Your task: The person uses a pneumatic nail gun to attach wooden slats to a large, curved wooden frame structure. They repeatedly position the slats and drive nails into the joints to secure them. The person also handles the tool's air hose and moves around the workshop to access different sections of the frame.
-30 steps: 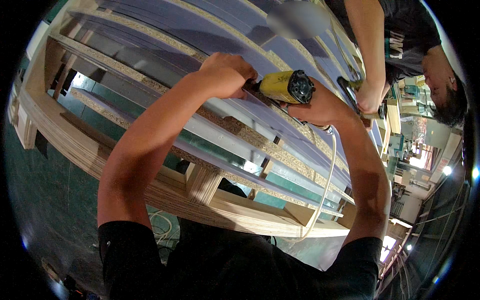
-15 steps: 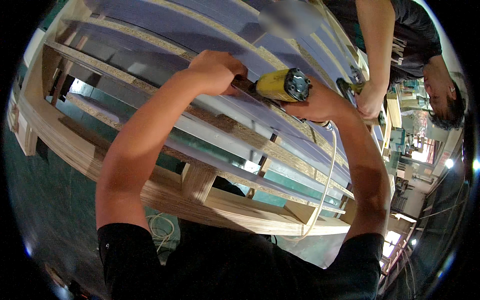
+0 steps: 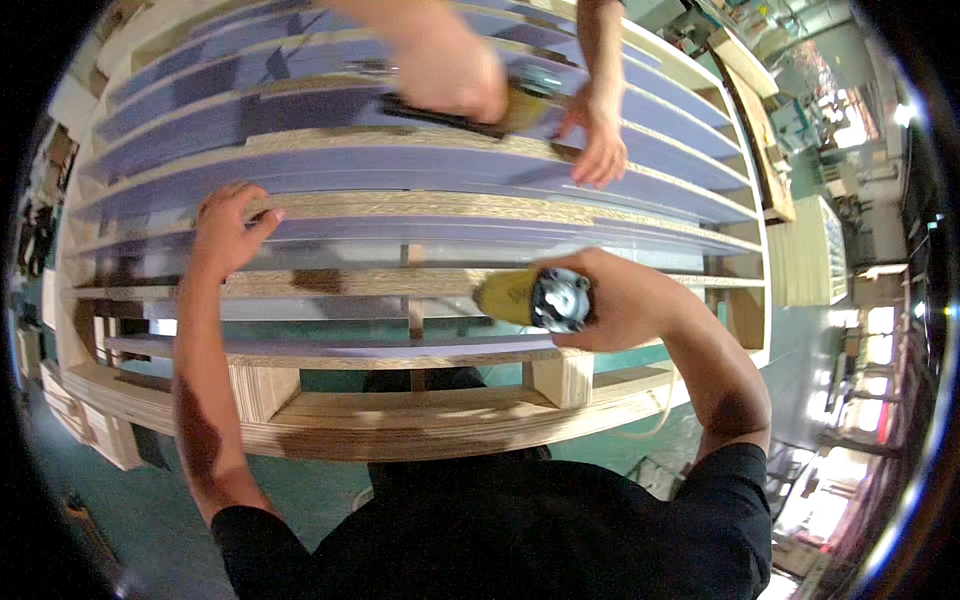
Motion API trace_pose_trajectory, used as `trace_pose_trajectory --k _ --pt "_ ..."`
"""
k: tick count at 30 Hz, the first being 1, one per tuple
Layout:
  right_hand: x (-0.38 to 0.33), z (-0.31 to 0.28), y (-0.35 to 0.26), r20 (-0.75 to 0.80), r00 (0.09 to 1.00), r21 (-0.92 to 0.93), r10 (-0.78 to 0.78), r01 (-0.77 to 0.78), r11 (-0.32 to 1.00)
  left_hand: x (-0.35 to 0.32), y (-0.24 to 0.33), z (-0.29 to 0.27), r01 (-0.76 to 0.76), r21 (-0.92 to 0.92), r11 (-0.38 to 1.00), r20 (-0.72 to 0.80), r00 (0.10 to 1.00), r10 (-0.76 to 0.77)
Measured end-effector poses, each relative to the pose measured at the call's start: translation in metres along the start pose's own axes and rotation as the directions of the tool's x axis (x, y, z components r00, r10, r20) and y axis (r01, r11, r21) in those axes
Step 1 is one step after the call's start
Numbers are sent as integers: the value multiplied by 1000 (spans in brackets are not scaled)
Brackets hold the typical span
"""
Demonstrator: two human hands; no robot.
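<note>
We grip yellow nail gun (image 3: pixel 505 297) in right hand (image 3: pixel 625 298), just right of picture's centre. Our left hand (image 3: pixel 232 225), picture left, thumb apart, lies at particleboard slats (image 3: pixel 400 205); cannot tell if pinching. Wooden frame (image 3: pixel 400 440) holds slats crosswise.

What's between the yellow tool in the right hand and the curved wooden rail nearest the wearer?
In the head view, a speckled-edged slat crosses between the yellow tool and the rail, then a wooden block nearer the rail.
</note>
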State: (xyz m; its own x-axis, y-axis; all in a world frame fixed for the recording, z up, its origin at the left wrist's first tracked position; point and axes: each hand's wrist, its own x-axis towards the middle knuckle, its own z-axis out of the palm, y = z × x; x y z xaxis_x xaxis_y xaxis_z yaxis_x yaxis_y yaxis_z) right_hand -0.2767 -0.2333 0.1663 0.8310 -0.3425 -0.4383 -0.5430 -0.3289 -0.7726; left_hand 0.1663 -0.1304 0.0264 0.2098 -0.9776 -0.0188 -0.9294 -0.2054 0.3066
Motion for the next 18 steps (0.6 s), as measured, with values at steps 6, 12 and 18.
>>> trace_pose_trajectory --k 6,12,18 --pt "-75 -25 60 -70 986 -119 154 -161 980 -12 100 38 -237 -32 971 -198 954 226" --pt "-92 -84 139 -318 943 -326 101 -208 922 21 265 89 -410 -139 901 -182 905 384" --pt "-49 -120 152 -187 981 -322 60 -119 939 39 326 129 -245 -114 963 -180 958 222"
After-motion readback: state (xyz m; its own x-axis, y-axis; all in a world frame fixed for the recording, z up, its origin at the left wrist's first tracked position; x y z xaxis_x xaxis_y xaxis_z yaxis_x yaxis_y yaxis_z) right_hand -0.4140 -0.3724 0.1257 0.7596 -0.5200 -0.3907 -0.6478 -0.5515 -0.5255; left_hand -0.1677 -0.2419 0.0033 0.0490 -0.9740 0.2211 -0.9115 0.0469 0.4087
